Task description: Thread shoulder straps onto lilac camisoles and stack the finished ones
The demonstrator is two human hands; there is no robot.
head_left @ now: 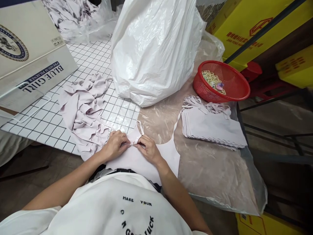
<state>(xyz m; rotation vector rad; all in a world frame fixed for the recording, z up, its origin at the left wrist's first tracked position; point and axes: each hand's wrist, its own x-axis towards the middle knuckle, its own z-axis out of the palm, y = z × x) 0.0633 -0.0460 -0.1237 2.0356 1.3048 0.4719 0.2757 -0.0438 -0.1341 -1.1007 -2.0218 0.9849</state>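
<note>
A pale lilac camisole (168, 156) with thin straps lies at the table's near edge, partly against my body. My left hand (115, 145) pinches its top edge from the left. Close beside it, my right hand (148, 148) pinches the same edge near the base of a strap (140, 127). The fingertips of both hands almost meet, and whatever small detail lies between them is hidden. A second strap (175, 125) runs up to the right toward a neat stack of matching camisoles (210, 125). To the left lies a loose heap of the same fabric (83, 107).
A big white plastic bag (156, 49) stands at the back middle. A red mesh basket (202, 86) holding small patterned pieces (212, 80) sits at the right. A cardboard box (31, 49) is on the left, and yellow boxes (251, 29) stand beyond dark metal bars (264, 31).
</note>
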